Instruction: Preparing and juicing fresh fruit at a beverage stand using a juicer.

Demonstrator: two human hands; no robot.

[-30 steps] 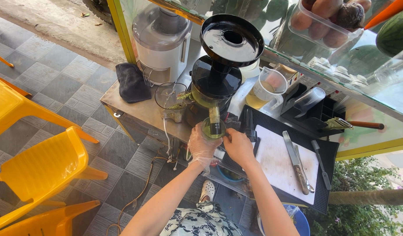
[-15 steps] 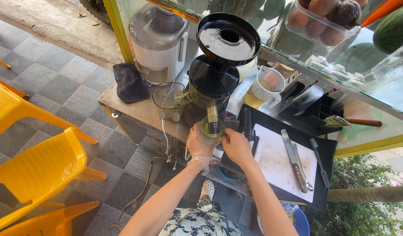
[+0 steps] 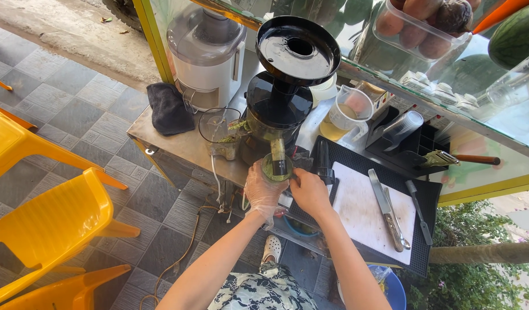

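Note:
A black slow juicer [image 3: 282, 97] with a wide round hopper stands on a steel counter [image 3: 178, 146]. Under its spout sits a clear cup [image 3: 276, 167] of green juice. My left hand [image 3: 261, 189], in a thin clear glove, wraps around that cup from the left. My bare right hand [image 3: 310, 192] rests just right of the cup, fingers curled beside it and touching the juicer's base. A clear pulp container [image 3: 221, 133] with green scraps stands left of the juicer.
A white juicer [image 3: 204, 54] and a dark cloth [image 3: 168, 108] sit at the left. To the right lie a white cutting board [image 3: 365, 209] with a knife [image 3: 386, 209] and a peeler [image 3: 418, 211], a measuring jug [image 3: 348, 112] and a brush [image 3: 457, 159]. Yellow plastic chairs [image 3: 52, 224] stand on the tiled floor.
The view has tilted slightly. Both hands stay at the cup under the spout, barely shifted.

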